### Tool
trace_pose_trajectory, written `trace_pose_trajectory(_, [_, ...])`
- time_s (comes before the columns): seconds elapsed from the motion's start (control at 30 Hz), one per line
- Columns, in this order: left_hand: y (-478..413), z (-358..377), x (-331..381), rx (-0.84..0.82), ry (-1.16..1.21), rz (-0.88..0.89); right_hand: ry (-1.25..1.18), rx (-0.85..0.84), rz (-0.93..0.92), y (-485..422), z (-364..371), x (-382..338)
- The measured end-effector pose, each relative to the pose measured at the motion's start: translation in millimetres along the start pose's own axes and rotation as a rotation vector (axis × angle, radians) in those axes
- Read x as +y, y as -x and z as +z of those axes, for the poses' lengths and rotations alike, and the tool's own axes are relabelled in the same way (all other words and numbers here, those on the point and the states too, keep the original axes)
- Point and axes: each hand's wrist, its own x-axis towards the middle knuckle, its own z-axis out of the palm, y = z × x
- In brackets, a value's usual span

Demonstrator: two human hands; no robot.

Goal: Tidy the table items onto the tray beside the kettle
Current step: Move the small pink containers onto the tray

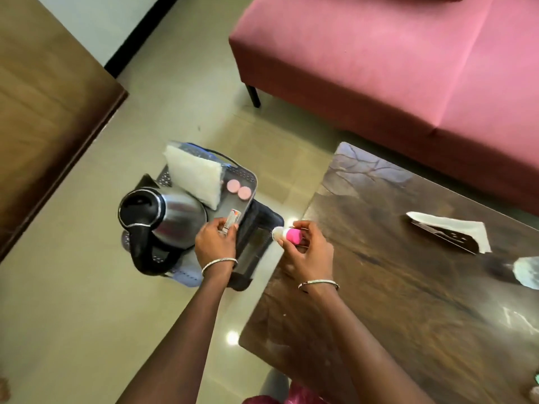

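Left hand point(215, 243) pinches a small sachet point(232, 220) over the tray point(251, 177), right of the kettle point(163, 217); I'd lay it flat near the pink discs point(239, 189). Fingers of the right hand point(306, 253) grip a pink bottle point(292, 235) (at the counter's point(408, 293) left edge).

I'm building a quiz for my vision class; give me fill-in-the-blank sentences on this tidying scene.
1. The right hand holds a small ___ bottle with a white cap.
2. ___ round pink discs lie on the tray.
3. The left hand holds a sachet beside the steel kettle, whose handle is ___.
Missing: pink; two; black.
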Motion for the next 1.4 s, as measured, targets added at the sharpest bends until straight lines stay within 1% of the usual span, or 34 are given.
trace_pose_trajectory(0.17, [-44,18,-8,-0.099,-0.14,0.067,0.018,-0.034,-0.017,-32,55,-17])
trace_pose_trajectory(0.3, [-71,38,-17,-0.132,-0.232,0.095,0.107,-0.046,-0.091,-61,85,-18])
trace_pose_trajectory(0.43, [-87,53,-30,-0.178,-0.346,0.073,0.269,-0.044,-0.207,-85,107,-21])
trace_pose_trajectory(0.57, [-95,63,-33,-0.186,-0.381,0.047,0.321,-0.09,-0.256,-100,123,-25])
trace_pose_trajectory(0.7, [-100,68,-32,-0.185,-0.377,0.05,0.487,-0.148,-0.331,-109,136,-27])
trace_pose_trajectory(0.8, [-103,70,-32,-0.185,-0.381,0.064,0.667,-0.13,-0.393,-109,143,-26])
trace_pose_trajectory(0.9, [-102,71,-33,-0.181,-0.392,0.081,0.78,-0.113,-0.43,-109,148,-24])
trace_pose_trajectory(1.0, [-100,71,-35,-0.181,-0.397,0.097,0.818,-0.102,-0.424,-114,152,-22])
trace_pose_trajectory(1.17, [-92,67,-41,-0.183,-0.366,0.063,0.863,-0.095,-0.404,-120,162,-22])
trace_pose_trajectory(1.27, [-82,61,-46,-0.16,-0.358,0.079,0.89,-0.14,-0.382,-118,166,-19])
trace_pose_trajectory(1.33, [-74,55,-46,-0.121,-0.308,0.07,0.889,-0.171,-0.345,-117,165,-17])
trace_pose_trajectory(1.4, [-68,47,-42,-0.084,-0.198,0.014,0.827,-0.176,-0.32,-112,159,-19])
